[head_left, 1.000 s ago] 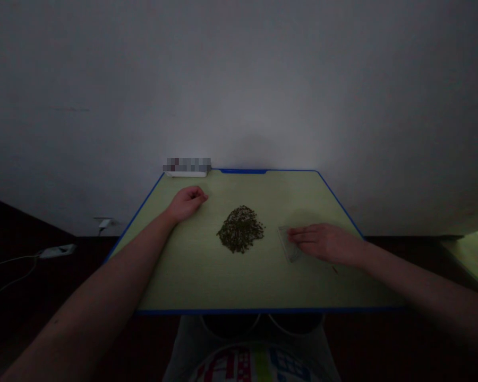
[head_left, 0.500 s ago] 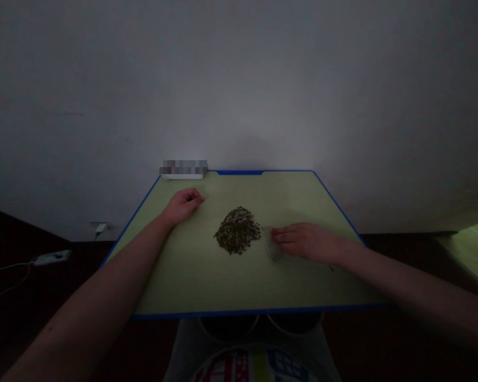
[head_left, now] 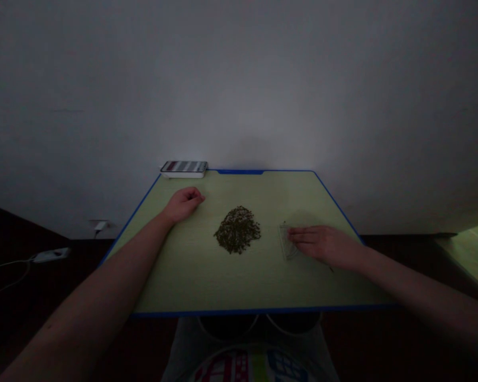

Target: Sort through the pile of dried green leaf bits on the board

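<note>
A loose heap of small dark greenish-brown grains [head_left: 237,231] lies in the middle of the pale tabletop [head_left: 223,284]. To the left of the heap and a little behind it, my left hand [head_left: 185,203] rests on the table with its fingers curled in, and nothing shows in it. Right of the heap, my right hand [head_left: 322,245] has its fingers pressed together on a small see-through bag [head_left: 286,249]. The bag looks flat, with pale edges; the fingers cover its right part. A tiny dark sliver [head_left: 331,269] lies beneath the right wrist.
A phone [head_left: 184,167] lies on a white box at the table's back left corner. Blue edging [head_left: 239,172] runs round the table, which stands against a grey wall [head_left: 239,79]. On the left are a wall plug [head_left: 101,227] and a white power strip [head_left: 51,255] with cables.
My right hand has moved right, away from the heap, and the see-through bag has come along with it. The left hand and the heap have stayed in place.
</note>
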Motion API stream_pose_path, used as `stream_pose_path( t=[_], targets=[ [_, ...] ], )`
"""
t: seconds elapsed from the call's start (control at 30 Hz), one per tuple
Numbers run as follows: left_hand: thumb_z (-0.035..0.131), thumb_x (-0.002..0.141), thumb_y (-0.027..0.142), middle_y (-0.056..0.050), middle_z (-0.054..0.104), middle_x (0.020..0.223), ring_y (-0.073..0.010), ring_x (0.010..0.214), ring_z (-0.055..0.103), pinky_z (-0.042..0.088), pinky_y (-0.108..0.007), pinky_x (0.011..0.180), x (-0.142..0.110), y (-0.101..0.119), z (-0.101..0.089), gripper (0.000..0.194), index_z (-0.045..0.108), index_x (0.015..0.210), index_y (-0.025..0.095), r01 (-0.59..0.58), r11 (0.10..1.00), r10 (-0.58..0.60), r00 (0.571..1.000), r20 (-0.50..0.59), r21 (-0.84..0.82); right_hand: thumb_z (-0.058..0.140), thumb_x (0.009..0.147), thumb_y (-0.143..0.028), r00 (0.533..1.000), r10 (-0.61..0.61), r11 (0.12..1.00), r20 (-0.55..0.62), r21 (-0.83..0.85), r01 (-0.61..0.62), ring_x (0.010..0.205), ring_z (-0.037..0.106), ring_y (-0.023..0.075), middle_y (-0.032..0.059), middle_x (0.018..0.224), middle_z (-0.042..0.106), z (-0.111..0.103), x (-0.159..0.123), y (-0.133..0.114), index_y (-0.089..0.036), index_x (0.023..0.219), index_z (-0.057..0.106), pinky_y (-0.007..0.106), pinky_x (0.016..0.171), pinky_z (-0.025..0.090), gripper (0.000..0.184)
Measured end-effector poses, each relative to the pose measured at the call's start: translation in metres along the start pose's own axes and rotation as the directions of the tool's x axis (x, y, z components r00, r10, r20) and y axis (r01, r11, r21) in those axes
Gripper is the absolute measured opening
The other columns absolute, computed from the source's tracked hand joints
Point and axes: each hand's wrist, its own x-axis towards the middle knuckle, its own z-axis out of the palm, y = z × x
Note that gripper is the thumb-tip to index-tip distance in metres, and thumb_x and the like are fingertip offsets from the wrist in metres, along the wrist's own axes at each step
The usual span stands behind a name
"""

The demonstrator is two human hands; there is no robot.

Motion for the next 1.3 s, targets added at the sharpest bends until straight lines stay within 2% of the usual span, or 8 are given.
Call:
stream_pose_path(
  t=[0.37, 0.63, 0.7, 0.8, 0.9, 1.0, 1.1, 1.3],
  targets=[
    [0.056, 0.071, 0.039, 0.006, 0.043, 0.046, -0.0074, 0.046, 0.037, 0.029, -0.022, 0.047, -0.001, 0.002, 0.0, 0.023, 0.05, 0.065, 0.017, 0.006, 1.0, -0.006, 1.0, 0.011, -0.018, 0.046, 0.089, -0.014, 0.995, 0.093, 0.995, 0.046, 0.029, -0.094, 0.121, 0.05, 0.0221, 0.0105, 0.119, 0.064, -0.005, 0.015, -0.001, -0.013, 0.101, 0.068, 0.036, 0.1, 0.043, 0.025],
    [0.057, 0.071, 0.04, 0.006, 0.043, 0.046, -0.0078, 0.046, 0.037, 0.029, -0.022, 0.047, -0.001, 0.005, 0.001, 0.025, 0.05, 0.063, 0.018, 0.011, 1.0, -0.011, 1.0, 0.019, -0.013, 0.041, 0.088, -0.011, 0.979, 0.202, 0.979, -0.011, 0.0, -0.202, 0.108, 0.06, 0.0218, 0.0108, 0.114, 0.066, -0.02, -0.014, 0.006, -0.017, 0.096, 0.068, 0.034, 0.089, 0.049, 0.029],
    [0.056, 0.071, 0.041, 0.005, 0.043, 0.046, -0.0078, 0.046, 0.037, 0.029, -0.022, 0.047, -0.001, 0.005, 0.001, 0.025, 0.051, 0.063, 0.018, 0.007, 1.0, -0.007, 1.0, 0.013, 0.003, 0.042, 0.089, -0.017, 0.938, 0.342, 0.94, -0.058, 0.036, -0.34, 0.097, 0.064, 0.0215, 0.0087, 0.109, 0.068, -0.027, -0.011, 0.019, -0.02, 0.098, 0.067, 0.034, 0.082, 0.051, 0.027],
    [0.056, 0.07, 0.041, 0.006, 0.043, 0.046, -0.0081, 0.047, 0.037, 0.028, -0.022, 0.047, -0.001, 0.005, 0.0, 0.025, 0.051, 0.063, 0.018, -0.001, 1.0, 0.001, 1.0, 0.001, 0.008, 0.047, 0.088, -0.029, 0.775, 0.621, 0.781, -0.118, 0.184, -0.597, 0.079, 0.066, 0.02, 0.0058, 0.087, 0.072, -0.031, 0.006, 0.057, -0.02, 0.099, 0.065, 0.031, 0.07, 0.05, 0.023],
    [0.056, 0.069, 0.041, 0.006, 0.043, 0.046, -0.0084, 0.047, 0.037, 0.028, -0.022, 0.048, -0.002, 0.006, 0.0, 0.025, 0.051, 0.063, 0.018, -0.005, 1.0, 0.005, 1.0, -0.004, 0.003, 0.052, 0.082, -0.021, 0.645, 0.764, 0.585, 0.011, 0.41, -0.7, 0.069, 0.064, 0.0168, 0.0061, 0.083, 0.071, -0.021, 0.029, 0.105, -0.015, 0.103, 0.063, 0.028, 0.062, 0.049, 0.024],
    [0.056, 0.069, 0.041, 0.006, 0.043, 0.046, -0.0084, 0.047, 0.037, 0.029, -0.022, 0.048, -0.002, 0.006, 0.0, 0.025, 0.05, 0.062, 0.018, -0.004, 1.0, 0.004, 1.0, 0.001, -0.003, 0.052, 0.077, -0.014, 0.574, 0.797, 0.454, 0.188, 0.44, -0.774, 0.063, 0.063, 0.0152, 0.0069, 0.075, 0.07, -0.004, 0.048, 0.139, -0.01, 0.1, 0.064, 0.026, 0.059, 0.049, 0.026],
    [0.056, 0.069, 0.041, 0.006, 0.043, 0.047, -0.0083, 0.047, 0.037, 0.029, -0.022, 0.048, -0.002, 0.007, 0.0, 0.024, 0.051, 0.063, 0.018, -0.006, 1.0, 0.006, 1.0, 0.008, -0.002, 0.054, 0.075, -0.013, 0.591, 0.775, 0.464, 0.225, 0.433, -0.773, 0.06, 0.061, 0.0144, 0.0067, 0.068, 0.069, 0.007, 0.061, 0.146, -0.008, 0.096, 0.066, 0.025, 0.057, 0.047, 0.025],
    [0.055, 0.07, 0.041, 0.006, 0.043, 0.047, -0.0082, 0.047, 0.038, 0.029, -0.022, 0.048, -0.001, 0.006, 0.0, 0.024, 0.052, 0.065, 0.017, -0.009, 1.0, 0.008, 1.0, 0.012, 0.029, 0.056, 0.075, -0.017, 0.702, 0.663, 0.566, 0.259, 0.44, -0.697, 0.06, 0.061, 0.0141, 0.0052, 0.069, 0.07, 0.006, 0.079, 0.12, -0.011, 0.094, 0.069, 0.024, 0.059, 0.045, 0.024]
  ],
)
